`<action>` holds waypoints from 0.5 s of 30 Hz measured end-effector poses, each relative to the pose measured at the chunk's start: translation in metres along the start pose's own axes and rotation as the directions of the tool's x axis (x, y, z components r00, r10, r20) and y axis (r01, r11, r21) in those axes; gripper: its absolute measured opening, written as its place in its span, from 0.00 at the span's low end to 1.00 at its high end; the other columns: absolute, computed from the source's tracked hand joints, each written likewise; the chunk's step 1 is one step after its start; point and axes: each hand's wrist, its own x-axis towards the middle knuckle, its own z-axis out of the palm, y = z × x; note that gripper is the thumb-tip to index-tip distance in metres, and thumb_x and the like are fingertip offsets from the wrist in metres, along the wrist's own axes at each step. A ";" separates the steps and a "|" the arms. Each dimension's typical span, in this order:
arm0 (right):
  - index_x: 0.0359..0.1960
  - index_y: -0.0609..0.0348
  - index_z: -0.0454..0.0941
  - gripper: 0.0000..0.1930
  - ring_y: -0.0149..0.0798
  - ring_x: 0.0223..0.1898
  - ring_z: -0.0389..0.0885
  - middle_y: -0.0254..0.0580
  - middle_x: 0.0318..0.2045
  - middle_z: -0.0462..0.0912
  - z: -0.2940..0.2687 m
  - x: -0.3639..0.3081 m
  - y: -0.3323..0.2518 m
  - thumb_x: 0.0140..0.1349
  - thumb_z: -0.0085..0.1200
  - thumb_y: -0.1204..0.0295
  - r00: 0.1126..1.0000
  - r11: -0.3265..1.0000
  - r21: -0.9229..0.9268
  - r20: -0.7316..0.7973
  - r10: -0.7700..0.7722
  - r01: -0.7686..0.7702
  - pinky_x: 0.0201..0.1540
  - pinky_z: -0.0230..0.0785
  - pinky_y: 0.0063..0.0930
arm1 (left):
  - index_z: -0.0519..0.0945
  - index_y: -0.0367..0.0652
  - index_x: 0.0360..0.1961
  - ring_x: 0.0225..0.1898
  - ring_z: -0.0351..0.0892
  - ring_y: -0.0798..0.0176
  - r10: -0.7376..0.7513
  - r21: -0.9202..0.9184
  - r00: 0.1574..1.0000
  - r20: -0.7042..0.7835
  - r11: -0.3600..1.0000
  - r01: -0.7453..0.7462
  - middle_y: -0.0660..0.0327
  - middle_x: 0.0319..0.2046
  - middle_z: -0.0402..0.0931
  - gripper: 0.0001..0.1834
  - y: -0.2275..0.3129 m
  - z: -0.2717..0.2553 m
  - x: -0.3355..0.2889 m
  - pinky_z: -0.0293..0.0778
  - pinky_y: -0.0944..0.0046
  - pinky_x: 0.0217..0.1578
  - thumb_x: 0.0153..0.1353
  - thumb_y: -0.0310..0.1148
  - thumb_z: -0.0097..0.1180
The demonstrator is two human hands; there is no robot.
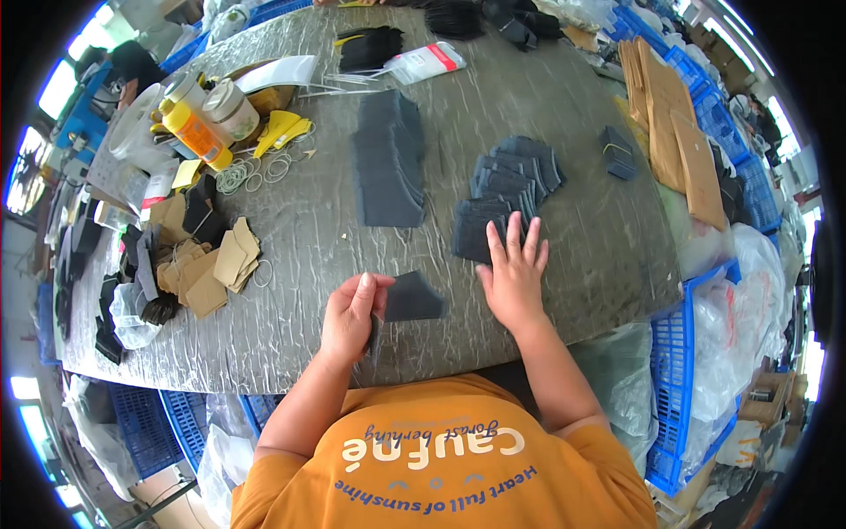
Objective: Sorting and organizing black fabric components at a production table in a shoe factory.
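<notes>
My left hand (pixel 352 313) is closed near the table's front edge, with the thumb pressed onto the curled fingers. A small dark grey cut piece (pixel 416 298) of sheet material, with one curved side, reaches out from its fingertips. A strip of dark material also shows below that palm. My right hand (pixel 515 278) lies with fingers spread, its fingertips on the near end of a fanned stack of dark cut pieces (pixel 476 220). Left of that stack lies a long overlapping row of similar dark pieces (pixel 386 159).
At left stand a yellow bottle (pixel 194 134) and a lidded jar (pixel 231 110), near rubber bands (pixel 233 176) and brown card pieces (pixel 198 273). A small banded dark bundle (pixel 619 152) lies at right, by brown paper packets (pixel 670 115). A blue crate (pixel 674 379) adjoins the table's right edge.
</notes>
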 end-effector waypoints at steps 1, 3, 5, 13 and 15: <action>0.57 0.50 0.69 0.26 0.57 0.67 0.50 0.49 0.66 0.57 -0.008 -0.002 -0.010 0.54 0.58 0.67 0.992 0.988 0.149 -0.124 -0.016 0.034 0.61 0.46 0.60 | 0.78 0.33 0.39 0.21 0.64 0.75 -0.095 -0.183 0.995 -0.014 0.979 0.091 0.68 0.22 0.69 0.21 0.003 0.003 0.001 0.62 0.74 0.21 0.70 0.42 0.41; 0.45 0.53 0.76 0.21 0.54 0.59 0.62 0.45 0.56 0.69 -0.037 -0.009 -0.033 0.45 0.63 0.69 0.974 0.896 0.408 -0.205 -0.098 0.176 0.55 0.55 0.55 | 0.78 0.33 0.39 0.21 0.64 0.75 -0.195 -0.358 0.981 -0.006 0.916 0.180 0.69 0.20 0.67 0.22 0.007 0.012 0.000 0.61 0.74 0.21 0.70 0.44 0.41; 0.28 0.57 0.80 0.09 0.46 0.37 0.77 0.38 0.30 0.81 -0.043 -0.011 -0.062 0.42 0.65 0.75 0.963 0.577 0.772 -0.184 -0.197 0.265 0.41 0.68 0.38 | 0.78 0.36 0.39 0.24 0.61 0.77 -0.055 -0.184 0.998 -0.038 0.982 0.047 0.69 0.21 0.66 0.19 0.011 0.019 0.001 0.60 0.75 0.26 0.70 0.42 0.43; 0.29 0.63 0.80 0.03 0.23 0.26 0.76 0.32 0.26 0.80 -0.044 -0.019 -0.078 0.55 0.60 0.77 0.926 0.133 0.947 0.314 -0.211 -0.291 0.32 0.68 0.19 | 0.78 0.36 0.38 0.33 0.72 0.68 0.180 0.181 0.984 0.009 0.967 -0.179 0.61 0.30 0.77 0.17 0.021 0.028 -0.006 0.70 0.67 0.38 0.68 0.41 0.47; 0.28 0.63 0.80 0.01 0.22 0.28 0.75 0.30 0.26 0.79 -0.044 -0.018 -0.075 0.55 0.59 0.79 0.825 0.039 0.873 0.473 -0.308 -0.486 0.33 0.68 0.19 | 0.78 0.36 0.38 0.33 0.72 0.68 0.128 0.131 0.990 0.055 0.982 -0.135 0.61 0.29 0.76 0.18 0.018 0.026 -0.007 0.70 0.67 0.38 0.68 0.42 0.46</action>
